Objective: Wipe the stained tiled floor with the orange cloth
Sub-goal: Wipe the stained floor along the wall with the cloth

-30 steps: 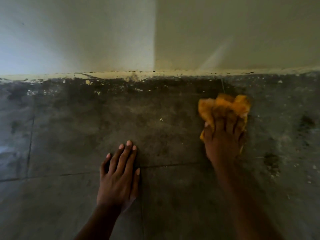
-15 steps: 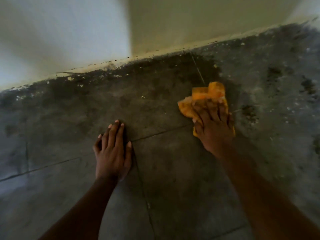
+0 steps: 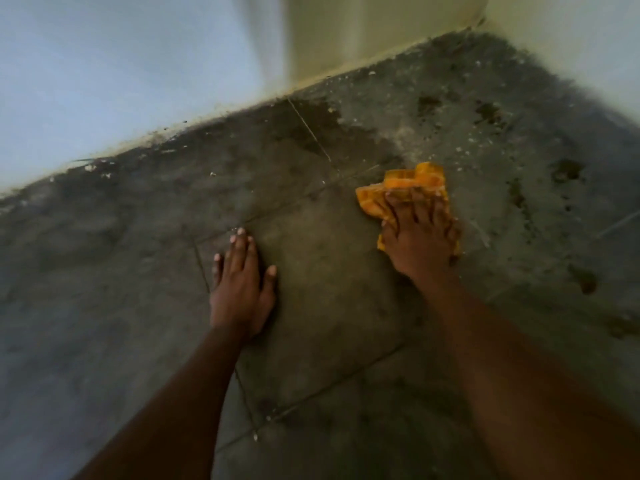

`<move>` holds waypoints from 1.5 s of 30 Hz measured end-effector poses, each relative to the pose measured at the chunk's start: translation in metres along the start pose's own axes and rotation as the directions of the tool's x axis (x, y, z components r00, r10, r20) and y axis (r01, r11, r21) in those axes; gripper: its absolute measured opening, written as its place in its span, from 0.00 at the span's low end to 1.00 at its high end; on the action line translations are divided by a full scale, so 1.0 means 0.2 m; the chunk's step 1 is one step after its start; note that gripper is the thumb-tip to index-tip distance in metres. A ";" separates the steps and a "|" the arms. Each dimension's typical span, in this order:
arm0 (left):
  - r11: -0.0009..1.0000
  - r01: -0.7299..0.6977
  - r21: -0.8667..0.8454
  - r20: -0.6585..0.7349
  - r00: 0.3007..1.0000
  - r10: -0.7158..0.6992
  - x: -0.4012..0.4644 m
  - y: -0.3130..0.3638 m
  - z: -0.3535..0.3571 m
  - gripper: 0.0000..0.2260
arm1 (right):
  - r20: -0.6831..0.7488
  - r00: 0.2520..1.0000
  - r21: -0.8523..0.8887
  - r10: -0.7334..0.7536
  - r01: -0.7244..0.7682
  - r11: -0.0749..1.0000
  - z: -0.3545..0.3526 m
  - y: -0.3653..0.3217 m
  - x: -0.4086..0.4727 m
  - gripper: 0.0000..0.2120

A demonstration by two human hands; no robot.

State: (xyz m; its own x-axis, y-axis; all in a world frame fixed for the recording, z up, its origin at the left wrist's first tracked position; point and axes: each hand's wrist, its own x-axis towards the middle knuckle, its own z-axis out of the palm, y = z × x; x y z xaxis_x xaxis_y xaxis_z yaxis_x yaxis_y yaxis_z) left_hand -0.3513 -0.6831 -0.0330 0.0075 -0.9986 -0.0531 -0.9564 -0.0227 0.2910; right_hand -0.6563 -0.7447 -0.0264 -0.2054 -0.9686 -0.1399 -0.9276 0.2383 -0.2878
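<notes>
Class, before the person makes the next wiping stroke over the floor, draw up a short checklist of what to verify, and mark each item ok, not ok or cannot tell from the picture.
1. Right hand presses on the orange cloth: ok.
2. Cloth lies on the tiled floor, bunched rather than spread flat: ok for contact, not ok for coverage.
3. Left hand rests flat on the tile as a brace, apart from the cloth: ok.
4. Dark stains remain to the right of the cloth: not ok, wiping still needed.
5. Whether the cloth is damp: cannot tell.
</notes>
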 end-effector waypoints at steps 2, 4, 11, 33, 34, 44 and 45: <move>1.000 -0.017 0.006 0.024 1.000 0.017 -0.09 0.11 0.03 0.38 | 0.040 0.998 -0.062 -0.056 0.058 0.996 0.02 -0.05 -0.06 0.28; 0.999 -0.047 0.007 0.020 0.999 0.047 -0.21 0.17 0.03 0.38 | -0.007 0.939 -0.140 -0.345 0.340 0.930 0.06 -0.02 -0.25 0.29; 0.994 -0.088 0.067 0.083 0.993 0.083 -0.53 0.32 0.12 0.38 | -0.016 0.991 -0.078 -0.136 0.135 0.988 -0.05 0.36 -0.20 0.28; 0.999 0.053 0.002 -0.160 0.986 -0.052 -0.76 0.66 0.31 0.29 | -0.082 0.964 -0.190 -0.252 0.233 0.954 -0.08 0.68 -1.08 0.33; 0.999 0.042 0.004 -0.164 0.986 -0.040 -0.76 0.66 0.32 0.29 | -0.064 0.980 -0.192 -0.190 0.175 0.966 -0.10 0.72 -1.07 0.38; 0.999 0.015 -0.047 -0.206 0.978 -0.025 -0.77 0.64 0.31 0.25 | -0.044 0.990 -0.127 -0.137 0.130 0.983 -0.06 0.70 -0.95 0.38; 0.999 0.016 -0.041 -0.198 0.980 -0.024 -0.77 0.64 0.32 0.25 | -0.040 0.978 -0.127 -0.206 0.199 0.972 -0.04 0.71 -1.02 0.36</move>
State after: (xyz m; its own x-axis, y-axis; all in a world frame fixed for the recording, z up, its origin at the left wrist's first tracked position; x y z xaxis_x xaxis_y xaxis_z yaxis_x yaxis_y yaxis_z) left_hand -0.4930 -0.5286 -0.0481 0.0880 -0.9876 0.1298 -0.9433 -0.0408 0.3294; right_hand -0.7493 -0.5141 -0.0308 -0.0225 -0.9990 -0.0392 -0.9819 0.0295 -0.1869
